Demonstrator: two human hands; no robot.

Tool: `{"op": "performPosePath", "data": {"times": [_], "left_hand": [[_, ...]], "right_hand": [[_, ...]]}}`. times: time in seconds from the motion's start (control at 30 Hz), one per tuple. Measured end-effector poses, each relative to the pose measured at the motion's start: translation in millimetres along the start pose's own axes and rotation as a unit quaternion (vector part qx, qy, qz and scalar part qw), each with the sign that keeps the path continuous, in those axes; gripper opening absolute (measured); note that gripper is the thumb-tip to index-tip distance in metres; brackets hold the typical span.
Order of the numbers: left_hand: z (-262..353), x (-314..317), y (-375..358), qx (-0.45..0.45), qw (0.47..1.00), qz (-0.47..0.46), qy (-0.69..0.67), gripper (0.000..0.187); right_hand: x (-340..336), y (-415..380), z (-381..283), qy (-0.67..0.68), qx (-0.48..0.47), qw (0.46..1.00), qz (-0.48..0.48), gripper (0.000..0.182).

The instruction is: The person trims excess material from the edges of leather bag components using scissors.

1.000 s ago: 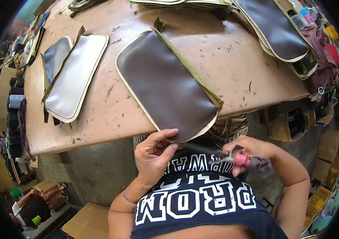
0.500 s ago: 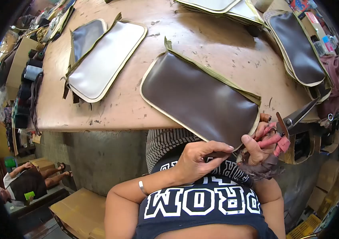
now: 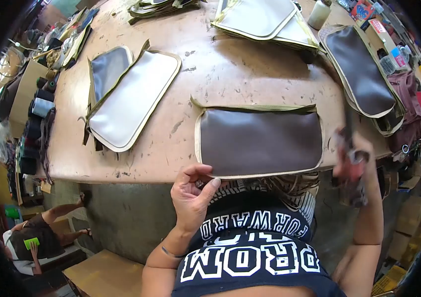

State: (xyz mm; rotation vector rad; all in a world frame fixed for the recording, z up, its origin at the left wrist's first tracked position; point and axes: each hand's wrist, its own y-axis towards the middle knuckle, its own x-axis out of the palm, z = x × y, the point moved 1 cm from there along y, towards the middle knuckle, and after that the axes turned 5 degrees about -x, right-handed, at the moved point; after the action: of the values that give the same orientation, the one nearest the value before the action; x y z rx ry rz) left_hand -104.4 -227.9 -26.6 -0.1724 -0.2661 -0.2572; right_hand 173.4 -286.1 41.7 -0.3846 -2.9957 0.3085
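A dark brown leather-like pouch piece (image 3: 260, 141) with a pale edge and an olive zipper tape along its far side lies at the front edge of the table. At its near left corner, my left hand (image 3: 190, 195) is closed, thumb and fingers pinching the rim. To the right of the piece and apart from it, my right hand (image 3: 364, 153) grips a pair of scissors (image 3: 348, 116). Pink wrapping covers their handles, and the blades point away from me. Motion smears this hand and the scissors.
White pouch pieces (image 3: 138, 99) lie on the table (image 3: 171, 143) at left, and more are stacked (image 3: 257, 20) at the back. Brown ones (image 3: 364, 69) are piled at right near a bottle (image 3: 319, 14). Thread spools (image 3: 43, 106) line the left side. Another person (image 3: 34, 237) is at lower left.
The brown piece has turned so its long edge runs along the table edge. My left hand has shifted left to its corner. My right hand has moved right, off the piece, swinging the scissors upright.
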Motion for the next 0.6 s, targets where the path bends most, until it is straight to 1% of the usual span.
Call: {"op": "performPosePath", "data": {"times": [0.03,0.07,0.1,0.13,0.17,0.2,0.23,0.3,0.33,0.37,0.4,0.47,0.53,0.57,0.6], "left_hand": [[2.5,2.7,2.2,0.000,1.000,0.004,-0.013,0.032],[6.5,6.4,3.0,-0.002,1.000,0.008,-0.026,0.033],[8.5,8.0,3.8,-0.005,0.999,0.013,-0.039,0.035],[8.1,6.1,4.5,-0.014,0.999,0.003,-0.029,0.035],[7.4,2.6,5.0,-0.025,0.999,-0.006,-0.019,0.036],[5.9,0.9,4.8,-0.037,0.999,-0.015,-0.011,0.037],[4.3,1.5,3.7,-0.046,0.999,-0.026,-0.012,0.037],[1.7,3.4,2.0,-0.061,0.997,-0.047,-0.015,0.038],[0.4,4.5,1.3,-0.057,0.997,-0.054,-0.008,0.038],[-1.0,6.0,1.0,-0.054,0.997,-0.061,-0.002,0.038],[-2.0,7.5,0.9,-0.049,0.996,-0.069,0.004,0.038],[2.4,8.9,0.9,-0.072,0.996,-0.058,-0.018,0.037],[5.3,12.6,2.1,-0.079,0.994,-0.047,-0.057,0.038],[8.2,16.1,2.9,-0.083,0.994,-0.043,-0.058,0.032],[6.0,14.1,5.6,-0.037,0.999,-0.034,0.016,0.030]], "right_hand": [[10.8,-4.2,-2.6,0.001,0.107,0.993,-0.044,0.027],[24.2,-8.7,-5.3,0.003,0.214,0.973,-0.089,0.031],[30.9,-9.4,3.9,-0.075,0.217,0.956,-0.183,0.032],[34.7,-8.0,17.7,-0.151,0.218,0.924,-0.275,0.035],[35.7,-5.1,26.9,-0.207,0.132,0.886,-0.393,0.037],[36.3,-3.2,36.4,-0.258,0.044,0.825,-0.501,0.039],[38.9,-4.0,48.4,-0.212,0.080,0.836,-0.499,0.045],[43.5,-1.2,51.7,-0.184,0.185,0.828,-0.497,0.027],[44.1,-0.9,53.9,-0.168,0.237,0.820,-0.494,0.026],[40.5,-0.1,62.9,-0.194,0.173,0.820,-0.510,0.029],[41.3,1.6,59.3,-0.170,0.214,0.822,-0.499,0.031],[42.5,3.8,47.8,-0.229,0.120,0.808,-0.530,0.032],[45.4,1.6,29.2,-0.239,0.042,0.846,-0.475,0.031],[43.1,0.7,21.5,-0.248,0.000,0.861,-0.443,0.030],[37.2,1.3,19.6,-0.319,-0.115,0.850,-0.404,0.037]]}}
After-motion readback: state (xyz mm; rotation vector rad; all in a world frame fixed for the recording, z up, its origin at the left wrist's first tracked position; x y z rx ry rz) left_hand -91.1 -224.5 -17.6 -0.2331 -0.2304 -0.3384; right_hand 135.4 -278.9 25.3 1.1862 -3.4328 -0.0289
